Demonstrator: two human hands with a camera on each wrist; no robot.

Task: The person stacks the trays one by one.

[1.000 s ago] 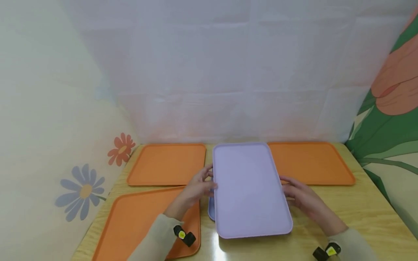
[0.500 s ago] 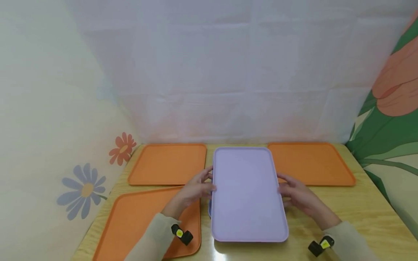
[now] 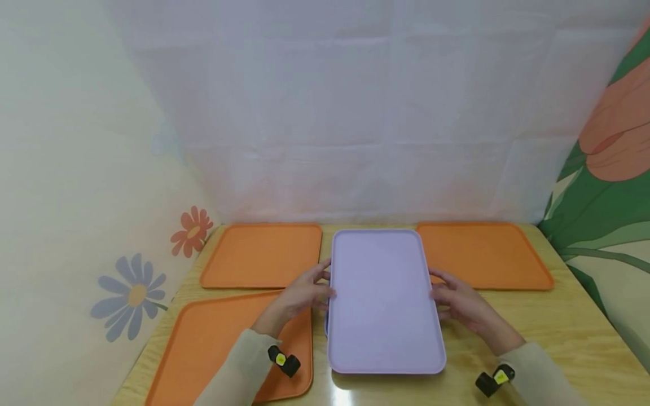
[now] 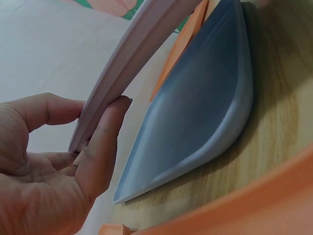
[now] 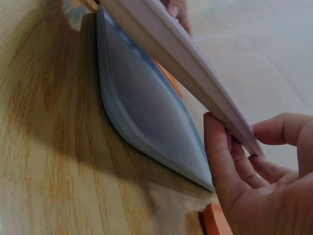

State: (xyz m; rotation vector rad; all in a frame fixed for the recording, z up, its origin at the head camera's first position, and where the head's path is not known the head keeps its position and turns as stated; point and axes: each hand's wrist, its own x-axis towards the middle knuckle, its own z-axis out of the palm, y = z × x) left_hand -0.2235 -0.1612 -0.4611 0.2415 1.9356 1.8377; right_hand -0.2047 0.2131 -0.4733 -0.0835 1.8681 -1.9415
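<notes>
A light purple tray (image 3: pixel 383 304) is held level above the table by both of my hands. My left hand (image 3: pixel 303 294) pinches its left rim, thumb above and fingers beneath. On the opposite rim my right hand (image 3: pixel 464 306) has the same kind of grip. Below it a blue tray (image 4: pixel 195 93) lies on the table, with a gap between the two that both wrist views show. From the head view the blue tray is almost wholly hidden, only a thin strip of its left edge showing.
Orange trays lie around: one at the back left (image 3: pixel 264 254), one at the front left (image 3: pixel 228 338) under my left forearm, one at the back right (image 3: pixel 487 254). The wooden table (image 3: pixel 563 338) meets a white sheet (image 3: pixel 325 113) behind.
The purple tray has shifted slightly left and toward me and straightened, now lying more squarely over the blue tray. Both hands keep their hold on it.
</notes>
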